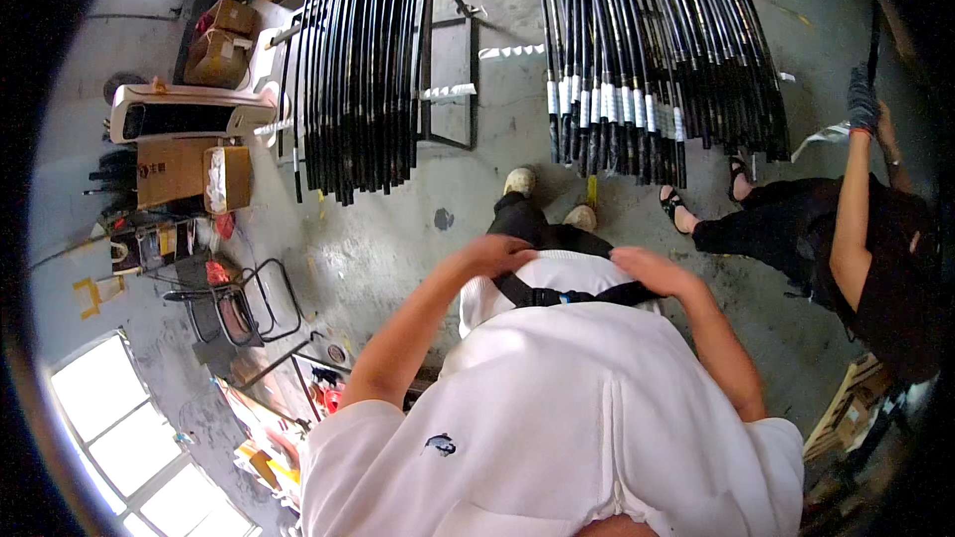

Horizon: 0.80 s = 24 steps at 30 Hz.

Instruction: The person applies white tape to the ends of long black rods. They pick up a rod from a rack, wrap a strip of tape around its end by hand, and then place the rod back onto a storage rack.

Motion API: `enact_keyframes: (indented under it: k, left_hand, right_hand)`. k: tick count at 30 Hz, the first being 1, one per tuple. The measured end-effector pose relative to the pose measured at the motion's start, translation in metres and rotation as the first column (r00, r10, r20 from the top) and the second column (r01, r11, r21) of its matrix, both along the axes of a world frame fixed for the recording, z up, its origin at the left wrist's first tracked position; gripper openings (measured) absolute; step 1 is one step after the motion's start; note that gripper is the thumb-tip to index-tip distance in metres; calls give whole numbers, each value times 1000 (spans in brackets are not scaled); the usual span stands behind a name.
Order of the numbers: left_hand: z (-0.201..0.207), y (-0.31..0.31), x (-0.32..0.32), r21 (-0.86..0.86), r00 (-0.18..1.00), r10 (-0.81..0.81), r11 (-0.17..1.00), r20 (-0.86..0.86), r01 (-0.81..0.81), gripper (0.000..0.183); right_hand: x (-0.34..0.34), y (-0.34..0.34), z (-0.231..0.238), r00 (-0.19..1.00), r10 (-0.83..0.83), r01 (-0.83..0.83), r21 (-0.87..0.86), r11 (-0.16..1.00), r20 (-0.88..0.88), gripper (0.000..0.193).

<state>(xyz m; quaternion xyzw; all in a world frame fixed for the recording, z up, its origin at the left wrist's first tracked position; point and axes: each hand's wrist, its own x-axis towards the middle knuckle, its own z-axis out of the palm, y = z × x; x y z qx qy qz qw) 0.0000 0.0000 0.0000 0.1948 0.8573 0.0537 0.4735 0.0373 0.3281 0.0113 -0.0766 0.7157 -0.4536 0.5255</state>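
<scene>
Both of my hands are at my waist, at the lower hem of my white shirt (537,368). My left hand (497,255) is closed at the left side of the hem, its fingers bent over the fabric. On the other side my right hand (652,268) is closed at the hem too, with its fingertips partly hidden. Between them a black strap with a buckle (547,296) runs across the shirt, and its ends pass close to both hands. My shoes (519,181) stand on the grey floor beyond.
Two racks hold long black rods (358,89) and more black rods with white bands (637,70) ahead. To the right, a person in dark clothes (885,259) raises a gloved hand (861,99). At left are cardboard boxes (219,55) and a black-framed chair (239,303).
</scene>
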Motion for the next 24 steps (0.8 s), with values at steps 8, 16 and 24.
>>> enact_keyframes:
  k: [8,16,24]
  left_hand:
    - [-17,-42,-1,223,871,469,873,-144,-434,41]
    - [-30,-43,14,250,879,475,846,47,-471,33]
    - [-94,-19,-116,476,801,579,668,149,-572,34]
  right_hand:
    - [3,-23,20,940,-106,41,-202,979,-324,51]
    - [-18,5,-9,940,-58,176,331,927,-337,36]
    - [-21,-14,-12,886,-445,463,199,864,-129,28]
